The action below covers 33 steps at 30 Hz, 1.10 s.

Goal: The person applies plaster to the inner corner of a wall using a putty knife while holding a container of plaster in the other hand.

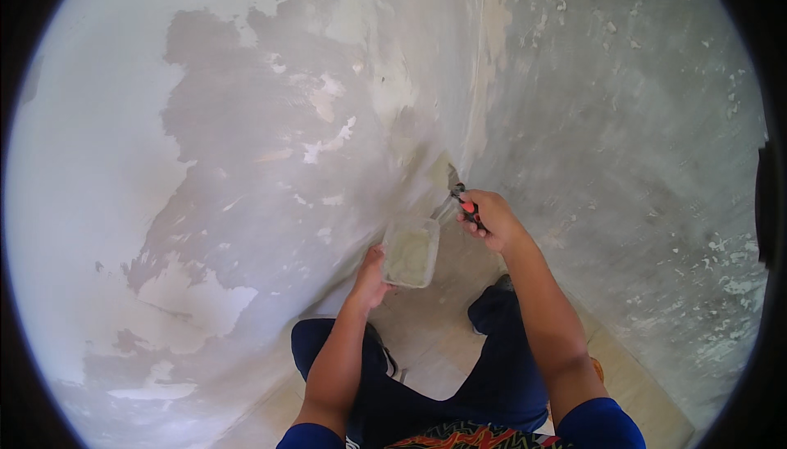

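Filling the lower part of the view, the person's spread legs in dark navy trousers [510,355] stand close to the corner, hiding much of the floor, with one dark shoe [504,283] peeping out beyond the right knee. Blue short sleeves [601,424] and a multicoloured patterned garment [467,436] take up the bottom edge; a small orange-brown object [598,369], too hidden to identify, shows behind the right forearm, and a dark upright shape [769,203] cuts into the far right rim. Between the forearms, a clear rectangular plastic tub [434,242] is tilted toward the viewer, with pale greenish-grey paste [409,257] spread inside. The left hand [372,278] supports it, fingers curled against its left and lower side. The right hand [489,218] has its fingers wrapped around the red-and-black handle of a metal-bladed putty knife [460,191], whose blade points at the corner beside a pale damp smear [443,168]; whether it touches the wall cannot be told. A patchy white-and-grey plastered wall [238,105] on the left meets a rougher grey wall [623,121] flecked with white on the right, above a beige tiled floor [443,306].
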### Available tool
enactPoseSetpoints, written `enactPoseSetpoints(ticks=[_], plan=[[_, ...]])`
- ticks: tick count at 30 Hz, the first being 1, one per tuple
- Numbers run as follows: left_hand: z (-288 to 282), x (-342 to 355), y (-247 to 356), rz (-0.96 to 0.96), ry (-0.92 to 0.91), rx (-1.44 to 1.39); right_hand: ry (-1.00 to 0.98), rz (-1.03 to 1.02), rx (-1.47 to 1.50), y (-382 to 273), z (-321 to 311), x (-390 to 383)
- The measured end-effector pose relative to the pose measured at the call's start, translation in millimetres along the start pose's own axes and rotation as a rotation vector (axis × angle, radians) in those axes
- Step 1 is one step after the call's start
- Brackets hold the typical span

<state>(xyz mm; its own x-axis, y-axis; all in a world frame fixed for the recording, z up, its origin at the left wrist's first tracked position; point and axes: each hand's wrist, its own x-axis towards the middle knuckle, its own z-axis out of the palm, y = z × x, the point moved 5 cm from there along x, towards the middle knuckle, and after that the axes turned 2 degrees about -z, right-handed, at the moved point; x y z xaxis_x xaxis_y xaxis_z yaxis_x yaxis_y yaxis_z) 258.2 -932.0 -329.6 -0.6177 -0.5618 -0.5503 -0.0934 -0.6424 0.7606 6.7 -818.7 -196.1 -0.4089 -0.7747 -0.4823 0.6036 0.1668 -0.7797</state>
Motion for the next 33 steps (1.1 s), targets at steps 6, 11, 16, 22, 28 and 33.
enactPoseSetpoints(ticks=[6, 11, 16, 22, 28, 33], plan=[[10, 9, 2, -0.016, -0.019, -0.005, -0.112, -0.004, -0.037, -40, 27, 7], [11, 0, 8, 0.004, -0.100, -0.065, -0.055, -0.054, -0.124, -43, 60, -21], [17, -9, 13, 0.005, 0.044, 0.016, -0.042, -0.144, -0.185, -33, 73, -43], [19, 1, 12, 0.022, 0.006, -0.080, -0.156, -0.202, -0.239, -32, 79, -63], [17, -6, 13, 0.002, 0.033, -0.066, -0.444, -0.163, -0.078, -16, 58, -80], [-13, -16, 5, 0.010, -0.029, -0.003, -0.251, -0.253, 0.262, 35, 4, -28]])
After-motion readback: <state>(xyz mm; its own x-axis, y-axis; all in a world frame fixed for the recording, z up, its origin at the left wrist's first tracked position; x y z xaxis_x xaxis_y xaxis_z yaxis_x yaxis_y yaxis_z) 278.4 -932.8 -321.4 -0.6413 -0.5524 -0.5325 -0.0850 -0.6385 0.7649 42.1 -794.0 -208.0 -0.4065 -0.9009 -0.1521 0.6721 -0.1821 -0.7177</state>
